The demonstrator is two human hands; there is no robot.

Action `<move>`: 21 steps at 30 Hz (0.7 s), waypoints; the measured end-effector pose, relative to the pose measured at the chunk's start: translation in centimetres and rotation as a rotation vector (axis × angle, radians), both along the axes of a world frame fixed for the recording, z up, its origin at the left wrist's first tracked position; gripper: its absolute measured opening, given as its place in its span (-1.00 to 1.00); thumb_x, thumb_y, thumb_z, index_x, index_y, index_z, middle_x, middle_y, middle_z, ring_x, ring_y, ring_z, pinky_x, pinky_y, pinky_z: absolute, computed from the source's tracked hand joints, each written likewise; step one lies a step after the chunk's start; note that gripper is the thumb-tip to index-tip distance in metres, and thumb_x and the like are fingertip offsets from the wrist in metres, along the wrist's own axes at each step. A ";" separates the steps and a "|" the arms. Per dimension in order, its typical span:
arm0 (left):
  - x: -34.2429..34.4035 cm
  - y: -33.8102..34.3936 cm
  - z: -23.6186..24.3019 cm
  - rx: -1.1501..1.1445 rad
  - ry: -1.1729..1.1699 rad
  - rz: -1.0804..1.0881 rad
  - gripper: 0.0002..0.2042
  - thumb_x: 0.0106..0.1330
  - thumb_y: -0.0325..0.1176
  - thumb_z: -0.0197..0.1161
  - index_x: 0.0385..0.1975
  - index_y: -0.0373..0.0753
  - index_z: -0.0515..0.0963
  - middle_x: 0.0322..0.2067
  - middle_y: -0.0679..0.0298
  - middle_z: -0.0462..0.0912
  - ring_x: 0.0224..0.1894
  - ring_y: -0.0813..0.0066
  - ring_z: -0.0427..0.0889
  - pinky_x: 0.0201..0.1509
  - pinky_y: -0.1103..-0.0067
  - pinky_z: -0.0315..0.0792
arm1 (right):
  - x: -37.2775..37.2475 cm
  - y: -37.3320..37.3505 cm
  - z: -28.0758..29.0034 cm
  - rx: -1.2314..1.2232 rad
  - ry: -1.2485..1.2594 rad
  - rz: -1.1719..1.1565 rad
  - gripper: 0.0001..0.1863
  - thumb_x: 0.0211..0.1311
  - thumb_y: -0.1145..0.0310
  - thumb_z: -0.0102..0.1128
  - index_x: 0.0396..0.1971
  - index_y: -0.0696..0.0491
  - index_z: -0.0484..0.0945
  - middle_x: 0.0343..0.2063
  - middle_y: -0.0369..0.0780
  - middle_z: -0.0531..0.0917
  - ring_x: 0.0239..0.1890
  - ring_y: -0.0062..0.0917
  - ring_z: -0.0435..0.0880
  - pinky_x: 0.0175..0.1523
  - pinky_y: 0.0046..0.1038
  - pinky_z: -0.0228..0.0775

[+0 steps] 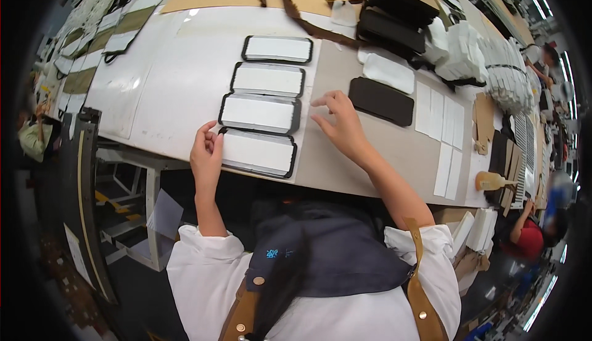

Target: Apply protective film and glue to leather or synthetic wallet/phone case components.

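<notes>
Four black-edged pieces with white rectangles on them lie in a column on the table: the nearest panel (pixel 259 153), a second panel (pixel 260 112), a third panel (pixel 269 79) and the farthest panel (pixel 279 49). My left hand (pixel 206 151) is at the left end of the nearest one, thumb and fingers slightly apart by its black corner. To the right of the column, my right hand (pixel 340 124) hovers with thumb and fingers spread, holding nothing. Just beyond it lies a dark rectangular piece (pixel 381 100), with a white pad (pixel 388 73) behind.
Stacks of black pieces (pixel 394 17) and bundled white pieces (pixel 505 73) stand at the back right. White strips (pixel 441 119) lie on the right, near a yellowish bottle (pixel 491 181). A brown strip (pixel 302 23) crosses the back. Co-workers sit at the far right.
</notes>
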State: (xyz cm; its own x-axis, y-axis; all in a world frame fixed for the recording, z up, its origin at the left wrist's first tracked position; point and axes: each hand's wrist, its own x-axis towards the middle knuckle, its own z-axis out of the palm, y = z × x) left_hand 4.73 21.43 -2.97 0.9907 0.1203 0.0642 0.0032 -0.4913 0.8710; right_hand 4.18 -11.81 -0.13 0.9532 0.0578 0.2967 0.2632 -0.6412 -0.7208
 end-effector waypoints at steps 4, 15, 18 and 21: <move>-0.3 0.3 -0.1 0.020 -0.048 0.030 -0.64 0.44 -0.50 0.25 0.23 -0.25 0.55 -0.27 0.39 0.52 -0.33 0.64 0.43 -0.20 0.67 0.41 | -2.6 -5.6 0.5 -0.049 -0.053 -0.136 -0.77 0.18 0.47 0.46 -0.16 0.07 0.67 -0.13 -0.17 0.60 -0.02 -0.23 0.55 0.12 -0.26 0.39; -3.2 -12.5 5.5 -0.037 -0.335 -0.398 -0.73 0.36 -0.59 0.25 0.04 -0.25 0.62 -0.07 0.20 0.61 -0.15 0.33 0.55 0.03 0.45 0.45 | -3.2 -13.8 0.2 -0.659 -0.316 -0.107 -0.85 0.12 0.45 0.45 -0.32 0.03 0.64 -0.24 -0.32 0.65 -0.12 -0.43 0.60 0.20 -0.28 0.25; -4.8 -16.2 4.7 -0.085 -0.328 -0.538 -0.76 0.34 -0.60 0.26 -0.03 -0.25 0.65 -0.09 0.16 0.61 -0.14 0.23 0.58 0.04 0.40 0.47 | -3.2 -13.6 0.3 -0.706 -0.333 -0.090 -0.87 0.11 0.49 0.41 -0.37 0.04 0.60 -0.27 -0.31 0.63 -0.13 -0.44 0.61 0.21 -0.27 0.26; -5.6 -18.1 3.7 -0.089 -0.307 -0.682 -0.77 0.32 -0.61 0.25 -0.07 -0.26 0.66 -0.09 0.14 0.61 -0.09 0.18 0.60 0.07 0.38 0.47 | -3.2 -13.8 0.0 -0.812 -0.346 -0.068 -0.86 0.08 0.52 0.39 -0.40 0.04 0.58 -0.29 -0.29 0.63 -0.16 -0.43 0.62 0.22 -0.26 0.26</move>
State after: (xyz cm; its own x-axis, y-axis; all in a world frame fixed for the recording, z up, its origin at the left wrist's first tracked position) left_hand -0.85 3.31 0.76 0.7865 -0.4955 0.3686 -0.5262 -0.2253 0.8200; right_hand 0.98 -25.58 -0.09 0.8266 0.3226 0.4611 0.3250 -0.9426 0.0769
